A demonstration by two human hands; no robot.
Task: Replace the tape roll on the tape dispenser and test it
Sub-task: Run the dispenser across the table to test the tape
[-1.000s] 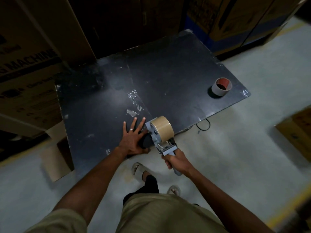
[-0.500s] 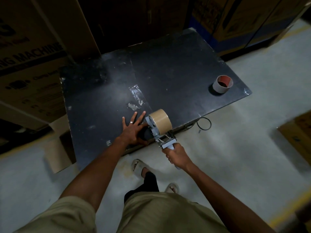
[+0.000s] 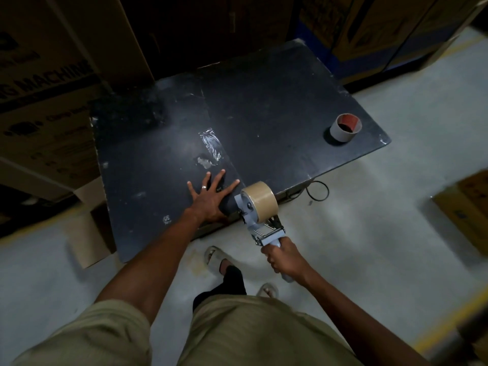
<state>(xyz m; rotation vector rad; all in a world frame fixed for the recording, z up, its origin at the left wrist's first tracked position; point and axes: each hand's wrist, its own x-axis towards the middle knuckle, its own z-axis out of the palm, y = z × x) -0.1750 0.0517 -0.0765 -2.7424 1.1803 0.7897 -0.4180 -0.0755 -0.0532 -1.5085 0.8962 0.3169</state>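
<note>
Head view: two hands, left hand flat on table, right hand gripping one tape dispenser; one brown tape roll, one empty core.

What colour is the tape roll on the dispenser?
Tan-brown; the tape roll shows in the head view.

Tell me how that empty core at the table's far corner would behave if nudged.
The core looks like a thin cardboard ring with almost no tape left, so probably very light. It sits on its flat end, so it would likely slide rather than roll. It is near the table edge and might drop off.
</note>
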